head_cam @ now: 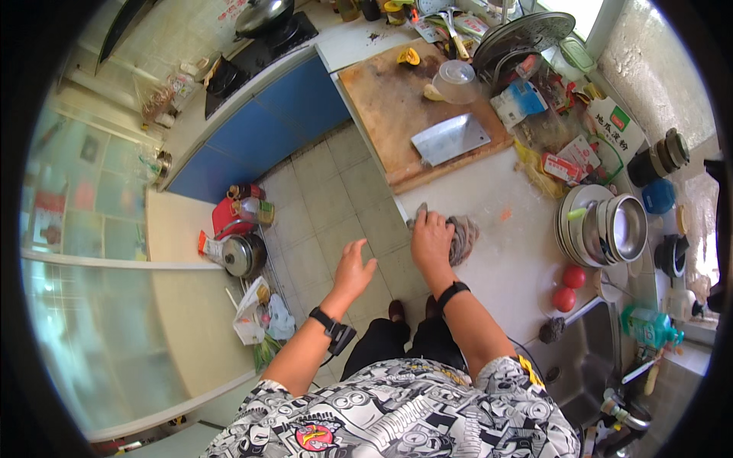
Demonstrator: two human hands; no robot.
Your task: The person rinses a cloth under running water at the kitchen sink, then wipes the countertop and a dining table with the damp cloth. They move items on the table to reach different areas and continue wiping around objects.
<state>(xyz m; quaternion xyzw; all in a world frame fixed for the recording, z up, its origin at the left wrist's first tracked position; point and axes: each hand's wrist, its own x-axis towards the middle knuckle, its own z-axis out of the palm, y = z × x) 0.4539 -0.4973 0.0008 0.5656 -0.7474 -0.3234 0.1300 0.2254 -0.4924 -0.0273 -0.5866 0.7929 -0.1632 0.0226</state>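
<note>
My right hand presses on a crumpled grey-brown cloth at the front edge of the white countertop. My left hand hangs over the tiled floor with fingers apart and nothing in it. Beyond the cloth lies a wooden cutting board, bearing a cleaver, a clear plastic bowl and a piece of pumpkin. A small orange smear marks the counter to the right of the cloth.
Stacked plates and metal bowls stand at the right, near two tomatoes. A dark scrubber lies beside the steel sink. Food packets crowd the wall side. A lidded pot stands at the left, and a wok sits on the stove.
</note>
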